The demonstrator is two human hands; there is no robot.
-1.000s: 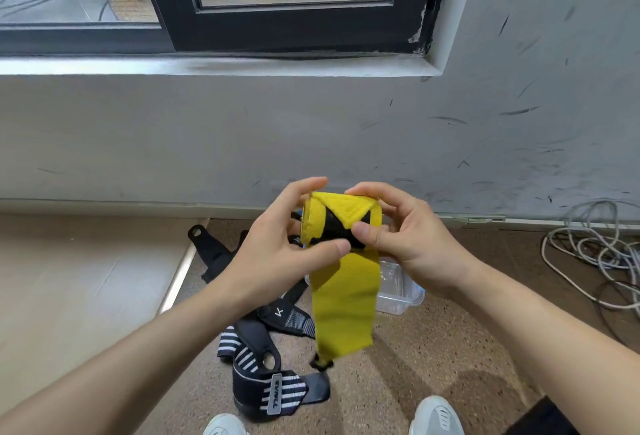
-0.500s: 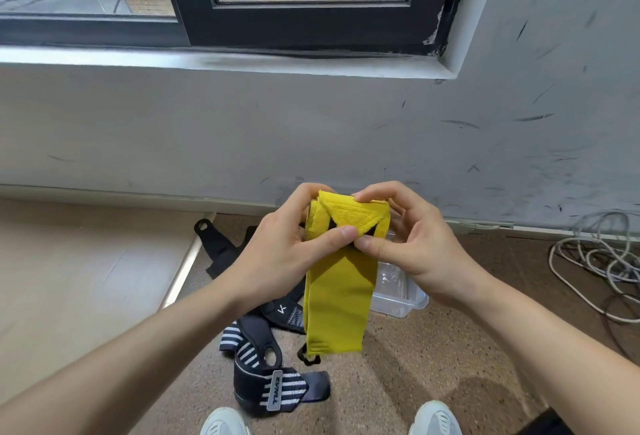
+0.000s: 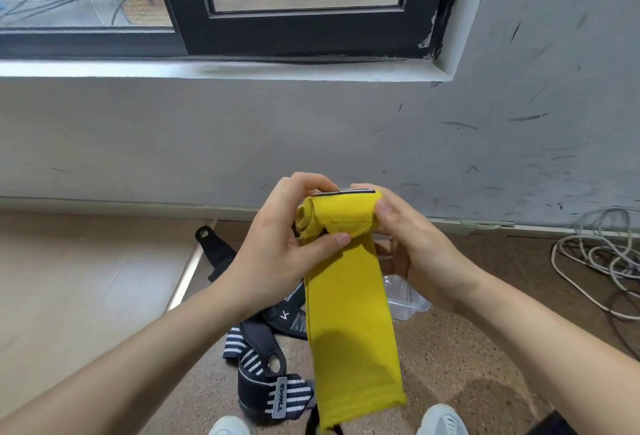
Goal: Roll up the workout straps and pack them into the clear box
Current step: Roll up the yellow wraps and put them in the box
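Yellow strap (image 3: pixel 349 313) (half-rolled) in both hands

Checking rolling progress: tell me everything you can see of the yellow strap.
The yellow strap looks like soft woven fabric, wide and flat. Its top end is wound into a small roll, held in the air between the left hand and right hand. A dark strip shows along the roll's top. The rest hangs down unrolled.
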